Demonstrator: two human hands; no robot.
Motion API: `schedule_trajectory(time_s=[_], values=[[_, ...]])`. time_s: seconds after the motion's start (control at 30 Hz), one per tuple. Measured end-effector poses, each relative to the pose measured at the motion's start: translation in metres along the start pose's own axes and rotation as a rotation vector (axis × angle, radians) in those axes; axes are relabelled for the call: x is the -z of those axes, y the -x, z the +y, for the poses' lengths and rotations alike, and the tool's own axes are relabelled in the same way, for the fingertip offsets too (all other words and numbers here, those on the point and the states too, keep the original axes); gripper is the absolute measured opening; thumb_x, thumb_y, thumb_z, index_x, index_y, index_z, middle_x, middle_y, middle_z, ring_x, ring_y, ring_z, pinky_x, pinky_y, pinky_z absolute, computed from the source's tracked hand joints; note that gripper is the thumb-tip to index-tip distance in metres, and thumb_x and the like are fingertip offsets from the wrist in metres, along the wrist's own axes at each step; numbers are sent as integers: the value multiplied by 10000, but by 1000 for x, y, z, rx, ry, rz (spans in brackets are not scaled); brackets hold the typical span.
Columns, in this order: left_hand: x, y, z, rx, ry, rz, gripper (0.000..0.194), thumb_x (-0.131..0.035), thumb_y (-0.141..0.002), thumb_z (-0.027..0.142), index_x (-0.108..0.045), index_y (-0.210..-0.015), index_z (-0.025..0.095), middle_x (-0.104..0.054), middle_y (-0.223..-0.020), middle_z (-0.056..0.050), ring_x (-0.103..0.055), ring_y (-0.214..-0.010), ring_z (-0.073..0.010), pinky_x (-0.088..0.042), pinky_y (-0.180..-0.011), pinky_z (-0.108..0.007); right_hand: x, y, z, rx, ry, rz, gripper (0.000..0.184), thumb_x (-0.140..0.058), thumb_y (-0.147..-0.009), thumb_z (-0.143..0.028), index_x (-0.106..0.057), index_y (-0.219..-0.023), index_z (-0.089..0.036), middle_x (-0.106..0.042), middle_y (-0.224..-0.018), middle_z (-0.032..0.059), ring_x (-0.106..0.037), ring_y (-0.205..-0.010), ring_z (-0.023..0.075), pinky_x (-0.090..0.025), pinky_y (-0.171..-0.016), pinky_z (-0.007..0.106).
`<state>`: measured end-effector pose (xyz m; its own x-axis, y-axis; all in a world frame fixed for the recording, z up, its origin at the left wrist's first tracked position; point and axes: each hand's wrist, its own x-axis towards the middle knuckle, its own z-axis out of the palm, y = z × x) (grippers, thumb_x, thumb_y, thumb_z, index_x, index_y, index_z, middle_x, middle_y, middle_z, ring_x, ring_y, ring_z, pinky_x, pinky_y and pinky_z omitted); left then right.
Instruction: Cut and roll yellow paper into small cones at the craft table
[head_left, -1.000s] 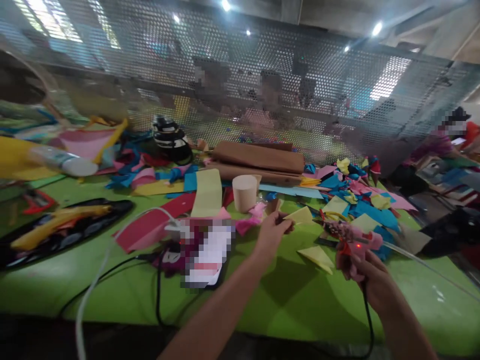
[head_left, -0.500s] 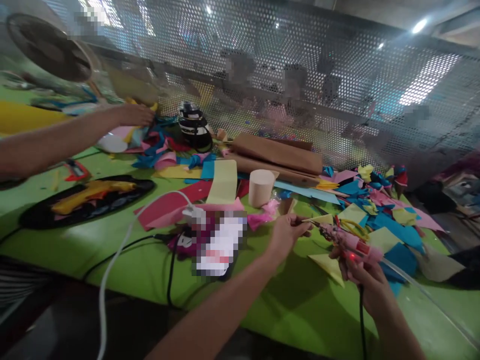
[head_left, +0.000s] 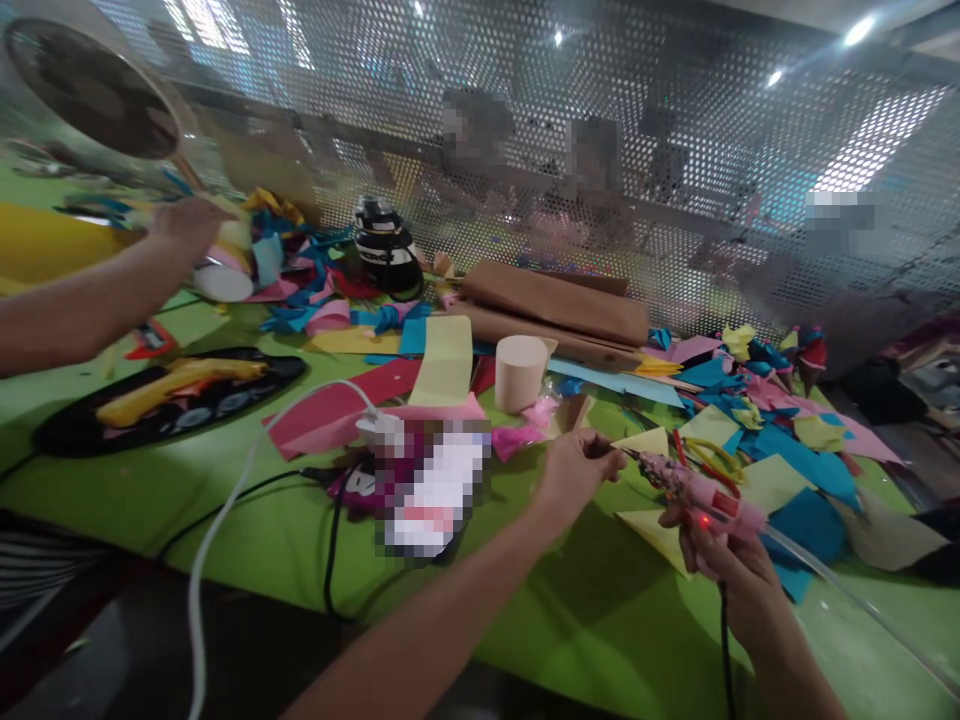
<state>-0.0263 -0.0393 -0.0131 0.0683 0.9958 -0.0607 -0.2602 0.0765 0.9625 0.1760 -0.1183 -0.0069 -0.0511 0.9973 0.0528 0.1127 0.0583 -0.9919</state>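
My left hand (head_left: 576, 468) is closed in a pinch on a small yellow foam piece (head_left: 643, 442) just above the green table. My right hand (head_left: 718, 552) grips a pink glue gun (head_left: 701, 486) with a red light on its body. The gun's nozzle points left at the piece, right by my left fingertips. A second yellow triangle (head_left: 660, 535) lies on the table under the gun. The gun's black cord (head_left: 724, 640) runs down past my right wrist.
Blue, pink and yellow foam scraps (head_left: 780, 440) cover the table's right side. A beige cylinder (head_left: 519, 372), brown rolls (head_left: 555, 305), a yellow glue gun on a black tray (head_left: 169, 390) and cables (head_left: 247, 490) lie left. Another person's arm (head_left: 97, 290) reaches in at far left.
The view swung left and down. My right hand brought the glue gun's nozzle up to the piece in my left hand. Another person's arm came in at left and drew back slightly.
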Motion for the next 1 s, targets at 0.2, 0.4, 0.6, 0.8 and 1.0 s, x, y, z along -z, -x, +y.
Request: schedule_trajectory(time_s=[0.2,0.4,0.6,0.8,1.0], values=[[1,2,-5,-48,-149,16,117,-703,-736,241,-636,-709,149,-630,-599,1,-543,-530,-104,-388,-517,-221,0,1,1,-26,9,-2,334,-664,-879,-472,-705,-1054,-191,-670,-859,75,-462,-598,152,-343,-522,291],[-1,5,1,-66,-186,22,125,-698,-725,242,-620,-682,154,-604,-593,13,-530,-539,-103,-372,-511,-221,-1,1,2,-21,-2,0,362,-680,-860,-488,-702,-1060,-188,-673,-888,83,-456,-600,157,-350,-535,301],[-2,8,5,-67,-219,28,123,-685,-733,247,-622,-672,160,-599,-583,12,-519,-532,-103,-354,-503,-223,-1,1,-1,-29,0,9,317,-677,-867,-467,-702,-1022,-192,-658,-830,71,-459,-599,160,-350,-529,295],[-1,5,-1,-76,-223,25,139,-690,-742,278,-640,-690,159,-632,-612,-9,-557,-550,-119,-378,-513,-228,-2,1,-1,-37,2,27,332,-693,-849,-477,-703,-1004,-183,-688,-943,93,-471,-595,147,-356,-509,283],[0,6,-3,-87,-241,29,145,-680,-756,281,-646,-685,159,-636,-603,-10,-544,-534,-113,-367,-503,-224,0,1,1,-56,3,33,321,-702,-842,-480,-699,-970,-186,-687,-954,93,-483,-613,152,-366,-527,285]])
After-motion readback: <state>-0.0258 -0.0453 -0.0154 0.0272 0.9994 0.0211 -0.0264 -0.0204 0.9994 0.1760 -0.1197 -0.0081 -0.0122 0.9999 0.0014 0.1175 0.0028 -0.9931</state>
